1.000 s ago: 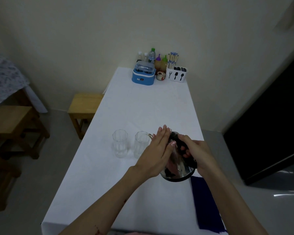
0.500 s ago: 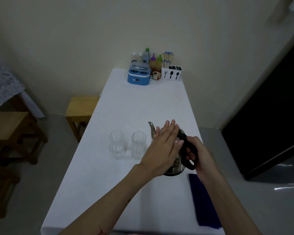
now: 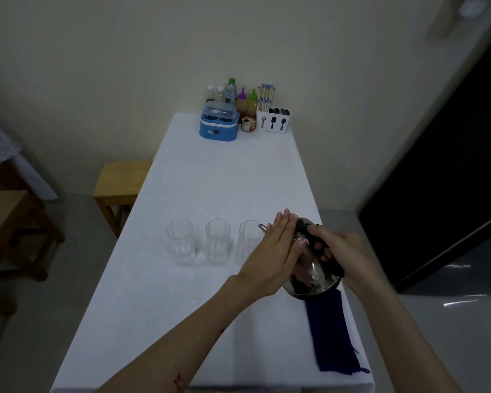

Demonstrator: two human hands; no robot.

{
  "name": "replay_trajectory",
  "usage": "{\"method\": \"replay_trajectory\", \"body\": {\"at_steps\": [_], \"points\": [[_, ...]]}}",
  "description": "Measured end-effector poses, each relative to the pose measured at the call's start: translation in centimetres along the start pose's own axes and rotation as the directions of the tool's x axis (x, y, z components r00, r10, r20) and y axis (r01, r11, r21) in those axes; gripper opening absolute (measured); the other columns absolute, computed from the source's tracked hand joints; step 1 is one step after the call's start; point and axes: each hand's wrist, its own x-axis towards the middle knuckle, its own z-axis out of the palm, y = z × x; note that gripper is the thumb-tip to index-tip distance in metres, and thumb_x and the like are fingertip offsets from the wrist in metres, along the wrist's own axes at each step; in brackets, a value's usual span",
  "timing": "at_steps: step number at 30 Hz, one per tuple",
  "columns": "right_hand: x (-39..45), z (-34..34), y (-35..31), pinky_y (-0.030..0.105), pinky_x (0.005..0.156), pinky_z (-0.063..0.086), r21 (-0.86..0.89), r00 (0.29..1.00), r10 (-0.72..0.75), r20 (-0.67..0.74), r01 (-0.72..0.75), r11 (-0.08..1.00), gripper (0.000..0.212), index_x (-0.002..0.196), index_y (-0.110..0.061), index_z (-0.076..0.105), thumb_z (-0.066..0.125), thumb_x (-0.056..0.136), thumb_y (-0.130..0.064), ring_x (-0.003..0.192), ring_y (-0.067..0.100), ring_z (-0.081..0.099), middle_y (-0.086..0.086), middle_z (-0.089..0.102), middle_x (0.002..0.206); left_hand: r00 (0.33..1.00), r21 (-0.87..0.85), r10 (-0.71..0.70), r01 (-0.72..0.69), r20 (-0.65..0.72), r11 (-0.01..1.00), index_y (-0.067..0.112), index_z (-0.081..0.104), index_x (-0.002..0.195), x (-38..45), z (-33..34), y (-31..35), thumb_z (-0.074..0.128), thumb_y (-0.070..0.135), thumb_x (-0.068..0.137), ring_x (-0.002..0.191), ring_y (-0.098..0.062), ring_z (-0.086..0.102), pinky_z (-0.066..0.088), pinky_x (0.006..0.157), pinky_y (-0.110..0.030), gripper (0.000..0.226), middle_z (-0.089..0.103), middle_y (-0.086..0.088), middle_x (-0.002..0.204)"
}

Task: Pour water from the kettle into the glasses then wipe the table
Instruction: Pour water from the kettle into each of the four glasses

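Steel kettle [image 3: 312,268] tilted, spout at rim of rightmost glass [image 3: 248,241]: right hand [image 3: 343,255] clamped on black handle, left hand [image 3: 272,251] flat against lid, fingers straight. Fill of three glasses unclear; wiping pending. Blue cloth [image 3: 333,336] lies just beside kettle on white table [image 3: 224,180]; condiments far end.

At the far end of the table [image 3: 216,177], against the wall, sits a blue box with a clear lid [image 3: 219,125]. Just right of the blue box is a small patterned jar [image 3: 248,124], and right of that a white cutlery holder [image 3: 274,121] with chopsticks [image 3: 265,96] standing in it. Behind the blue box stand several bottles [image 3: 230,90], two with coloured caps. Left of the blue box, on the floor beside the table, is a wooden stool [image 3: 119,182].
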Motion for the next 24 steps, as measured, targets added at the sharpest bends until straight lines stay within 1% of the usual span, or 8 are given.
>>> {"method": "replay_trajectory", "body": {"at_steps": [4, 7, 12, 16, 19, 24], "points": [[0.6, -0.5, -0.3, 0.034, 0.066, 0.05, -0.073, 0.999, -0.006, 0.033, 0.008, 0.997, 0.039, 0.067, -0.008, 0.077, 0.08, 0.074, -0.046, 0.06, 0.017, 0.062, 0.0, 0.071, 0.061, 1.0, -0.026, -0.028, 0.028, 0.006, 0.999, 0.016, 0.002, 0.154, 0.2, 0.3, -0.2, 0.021, 0.04, 0.104, 0.147, -0.002, -0.012, -0.008, 0.117, -0.018, 0.059, -0.005, 0.005, 0.163], [1.0, -0.6, -0.6, 0.033, 0.066, 0.051, -0.1, 0.999, -0.009, 0.052, 0.014, 0.995, 0.042, 0.072, -0.006, 0.078, 0.081, 0.073, -0.048, 0.061, 0.017, 0.062, 0.001, 0.072, 0.063, 1.0, -0.028, -0.027, 0.027, 0.0, 0.999, 0.018, 0.0, 0.154, 0.2, 0.4, -0.3, 0.02, 0.041, 0.104, 0.147, -0.002, -0.013, -0.01, 0.115, -0.017, 0.059, -0.006, 0.005, 0.163], [1.2, -0.9, -1.2, 0.035, 0.067, 0.051, -0.142, 0.998, -0.026, 0.06, 0.034, 0.989, 0.043, 0.075, -0.006, 0.079, 0.08, 0.074, -0.049, 0.062, 0.019, 0.062, 0.004, 0.073, 0.065, 1.0, -0.059, -0.03, 0.03, -0.008, 0.998, 0.018, 0.0, 0.154, 0.1, 0.2, 0.2, 0.02, 0.042, 0.103, 0.146, -0.001, -0.012, -0.008, 0.118, -0.02, 0.06, -0.005, 0.006, 0.163], [1.0, -1.2, -1.7, 0.034, 0.066, 0.051, -0.178, 0.997, -0.052, 0.054, 0.061, 0.982, 0.044, 0.074, -0.007, 0.08, 0.08, 0.073, -0.051, 0.058, 0.017, 0.061, 0.006, 0.074, 0.066, 1.0, -0.068, -0.025, 0.024, -0.015, 0.997, 0.019, -0.001, 0.154, 0.0, 0.2, 0.8, 0.02, 0.042, 0.103, 0.146, -0.001, -0.012, -0.007, 0.118, -0.021, 0.059, -0.006, 0.007, 0.162], [0.6, -1.4, -2.2, 0.03, 0.062, 0.05, -0.186, 0.997, -0.057, 0.049, 0.065, 0.98, 0.043, 0.073, -0.006, 0.079, 0.08, 0.076, -0.049, 0.054, 0.016, 0.059, 0.004, 0.072, 0.063, 0.999, -0.071, -0.019, 0.017, -0.032, 0.997, 0.018, -0.001, 0.154, -0.1, 0.1, 1.3, 0.019, 0.041, 0.103, 0.146, -0.001, -0.012, -0.008, 0.118, -0.02, 0.059, -0.005, 0.007, 0.162], [0.3, -1.3, -2.6, 0.032, 0.062, 0.05, -0.157, 0.997, -0.06, 0.05, 0.067, 0.985, 0.043, 0.072, -0.003, 0.077, 0.082, 0.076, -0.046, 0.056, 0.017, 0.06, 0.006, 0.071, 0.063, 0.999, -0.074, -0.012, 0.008, -0.046, 0.997, 0.017, 0.0, 0.154, 0.0, 0.1, 1.3, 0.019, 0.04, 0.103, 0.147, -0.002, -0.012, -0.008, 0.119, -0.022, 0.059, -0.005, 0.007, 0.162]]}}
